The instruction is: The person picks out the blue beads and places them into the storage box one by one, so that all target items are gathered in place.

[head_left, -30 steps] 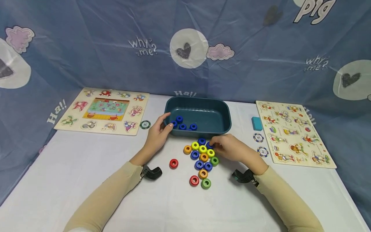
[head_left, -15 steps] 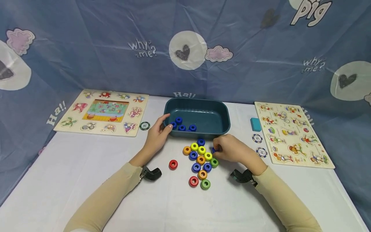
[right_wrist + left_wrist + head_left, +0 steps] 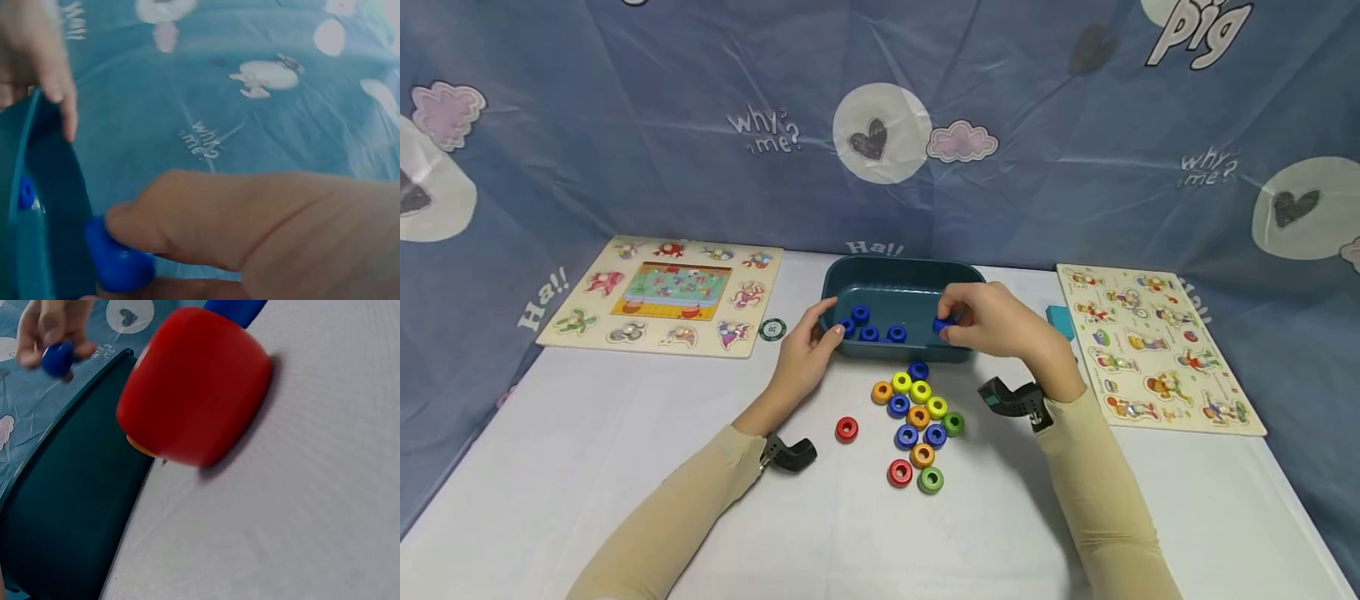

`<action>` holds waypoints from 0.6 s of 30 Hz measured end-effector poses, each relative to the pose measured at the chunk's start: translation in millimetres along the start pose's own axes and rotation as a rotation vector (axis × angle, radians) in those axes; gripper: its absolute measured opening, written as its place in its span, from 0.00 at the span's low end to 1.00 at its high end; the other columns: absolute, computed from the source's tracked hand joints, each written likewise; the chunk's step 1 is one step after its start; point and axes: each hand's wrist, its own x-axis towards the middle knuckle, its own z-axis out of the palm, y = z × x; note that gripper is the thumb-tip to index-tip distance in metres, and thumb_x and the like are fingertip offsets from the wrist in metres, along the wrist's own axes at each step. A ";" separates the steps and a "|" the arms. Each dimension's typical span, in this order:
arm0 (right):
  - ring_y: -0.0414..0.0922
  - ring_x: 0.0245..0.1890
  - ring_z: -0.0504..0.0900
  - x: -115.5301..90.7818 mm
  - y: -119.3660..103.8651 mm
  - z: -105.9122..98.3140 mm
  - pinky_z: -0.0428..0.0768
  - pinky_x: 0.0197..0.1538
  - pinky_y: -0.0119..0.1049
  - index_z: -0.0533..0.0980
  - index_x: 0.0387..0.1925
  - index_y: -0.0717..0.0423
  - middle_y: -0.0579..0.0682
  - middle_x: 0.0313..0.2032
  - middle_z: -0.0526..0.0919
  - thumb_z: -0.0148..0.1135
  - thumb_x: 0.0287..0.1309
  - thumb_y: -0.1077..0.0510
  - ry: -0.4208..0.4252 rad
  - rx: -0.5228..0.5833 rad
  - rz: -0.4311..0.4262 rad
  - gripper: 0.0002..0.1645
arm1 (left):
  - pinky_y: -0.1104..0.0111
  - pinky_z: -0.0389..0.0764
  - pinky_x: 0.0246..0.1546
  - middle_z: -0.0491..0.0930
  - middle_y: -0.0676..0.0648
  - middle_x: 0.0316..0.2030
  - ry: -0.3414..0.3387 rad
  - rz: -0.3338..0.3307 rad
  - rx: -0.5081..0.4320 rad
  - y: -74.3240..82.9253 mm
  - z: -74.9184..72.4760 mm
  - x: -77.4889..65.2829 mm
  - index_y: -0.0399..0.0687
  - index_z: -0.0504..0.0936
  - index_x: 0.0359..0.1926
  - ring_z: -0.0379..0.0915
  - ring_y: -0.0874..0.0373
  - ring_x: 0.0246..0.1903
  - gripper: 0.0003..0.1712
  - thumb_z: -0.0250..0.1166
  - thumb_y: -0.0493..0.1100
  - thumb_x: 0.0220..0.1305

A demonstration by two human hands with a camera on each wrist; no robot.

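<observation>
Over the right part of a dark teal plastic tub [image 3: 898,279], my right hand [image 3: 992,321] pinches a blue bead [image 3: 119,262] between thumb and fingers. My left hand [image 3: 803,354] holds the tub's near left corner, thumb and fingers at the rim. Several blue beads [image 3: 868,333] lie inside along the tub's front left. In front of the tub is a loose cluster of beads with holes: blue ones [image 3: 898,406], yellow ones [image 3: 920,392], orange ones [image 3: 918,417], green ones [image 3: 931,480] and a red one [image 3: 900,473]. Another red bead [image 3: 194,387] sits apart, left of the cluster.
A wooden sea-animal puzzle board [image 3: 662,296] lies at the left, with a green-rimmed chip [image 3: 772,329] beside it. At the right lies a second picture puzzle board [image 3: 1157,350], next to a teal block [image 3: 1060,321]. A printed blue cloth [image 3: 700,150] hangs behind the table.
My right hand has drawn a blue bead away from the cluster's right side, then lifted it up and forward over the tub. Nearby beads shifted slightly. My left hand stays at the tub's corner.
</observation>
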 end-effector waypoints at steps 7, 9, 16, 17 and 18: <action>0.42 0.26 0.79 24.4 19.8 19.5 0.77 0.32 0.35 0.81 0.38 0.57 0.51 0.34 0.84 0.66 0.55 0.62 0.068 0.072 0.011 0.07 | 0.72 0.59 0.22 0.62 0.46 0.24 0.005 0.011 0.001 0.4 -4.1 0.0 0.51 0.68 0.68 0.54 0.61 0.20 0.27 0.59 0.43 0.68; 0.42 0.26 0.80 27.6 26.8 26.6 0.77 0.32 0.35 0.82 0.37 0.57 0.51 0.34 0.85 0.67 0.55 0.62 0.105 0.084 0.028 0.07 | 0.72 0.59 0.22 0.62 0.46 0.24 0.003 0.012 -0.002 0.3 -4.0 0.5 0.51 0.68 0.68 0.54 0.61 0.20 0.27 0.59 0.43 0.68; 0.43 0.30 0.84 39.8 42.2 50.6 0.80 0.33 0.36 0.83 0.36 0.56 0.53 0.34 0.86 0.68 0.55 0.61 0.163 0.094 0.107 0.06 | 0.73 0.62 0.24 0.75 0.40 0.39 -0.017 0.005 -0.016 0.8 -2.3 0.1 0.50 0.68 0.68 0.57 0.63 0.22 0.28 0.58 0.43 0.69; 0.43 0.30 0.84 41.3 43.3 53.3 0.79 0.34 0.36 0.83 0.36 0.56 0.53 0.34 0.86 0.68 0.55 0.60 0.156 0.088 0.118 0.06 | 0.73 0.61 0.24 0.74 0.41 0.36 -0.014 0.002 -0.015 0.4 -2.0 -0.1 0.50 0.68 0.68 0.55 0.62 0.21 0.28 0.58 0.43 0.69; 0.43 0.30 0.84 42.6 44.0 55.6 0.79 0.33 0.36 0.83 0.36 0.55 0.53 0.35 0.86 0.68 0.55 0.60 0.148 0.082 0.127 0.06 | 0.73 0.60 0.23 0.72 0.41 0.32 -0.012 0.001 -0.013 0.3 -1.8 -0.4 0.51 0.68 0.68 0.54 0.62 0.20 0.28 0.58 0.43 0.69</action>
